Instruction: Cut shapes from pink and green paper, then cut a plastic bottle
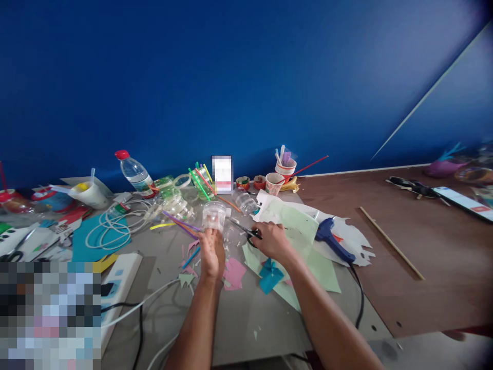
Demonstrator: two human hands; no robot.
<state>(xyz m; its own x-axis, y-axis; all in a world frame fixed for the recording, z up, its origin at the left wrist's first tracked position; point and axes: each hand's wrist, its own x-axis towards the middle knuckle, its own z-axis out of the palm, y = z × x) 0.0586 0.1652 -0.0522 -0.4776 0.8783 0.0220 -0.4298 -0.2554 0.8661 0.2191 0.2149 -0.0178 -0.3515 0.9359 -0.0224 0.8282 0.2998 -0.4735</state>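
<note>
My left hand (211,249) is closed around a clear plastic bottle piece (214,213), held above the grey table. In my right hand (271,239) is a pair of scissors (252,234) with dark handles; its blades point left toward the plastic piece. Whether the blades touch the plastic I cannot tell. Beneath my right hand lies a sheet of pale green paper (323,267). Pink paper scraps (234,273) and a teal paper piece (270,276) lie near my wrists.
A blue glue gun (334,240) rests on white paper at right, its cord running forward. A wooden stick (391,242) lies farther right. Behind stand paper cups (274,183), a phone (222,174) and a tilted water bottle (134,174). A power strip (122,280) and cables are at left.
</note>
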